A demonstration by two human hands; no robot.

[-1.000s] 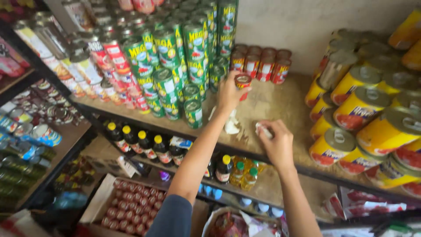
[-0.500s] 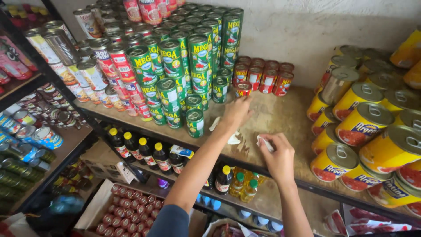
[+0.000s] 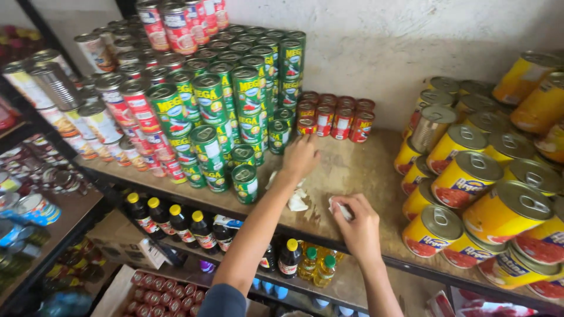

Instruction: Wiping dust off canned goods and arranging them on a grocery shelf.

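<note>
My left hand (image 3: 299, 157) lies low over the wooden shelf (image 3: 364, 170), fingers loose and holding nothing. It is just in front of a cluster of small red cans (image 3: 335, 117); one small red can (image 3: 305, 125) stands nearest the fingertips. My right hand (image 3: 359, 228) presses a crumpled white cloth (image 3: 339, 208) against the shelf near its front edge. Another crumpled white scrap (image 3: 297, 202) lies on the shelf between my two arms.
Stacked green cans (image 3: 235, 100) fill the shelf's left side, with red-labelled cans (image 3: 176, 26) behind them. Large yellow cans (image 3: 487, 182) are piled on the right. Below are dark bottles with yellow caps (image 3: 176, 223), small oil bottles (image 3: 314, 264) and a box of red cans (image 3: 158, 290).
One second ago my left hand held a small red can up; it now stands with the other red cans and the hand has dropped to the shelf. The right hand stays on the cloth.
</note>
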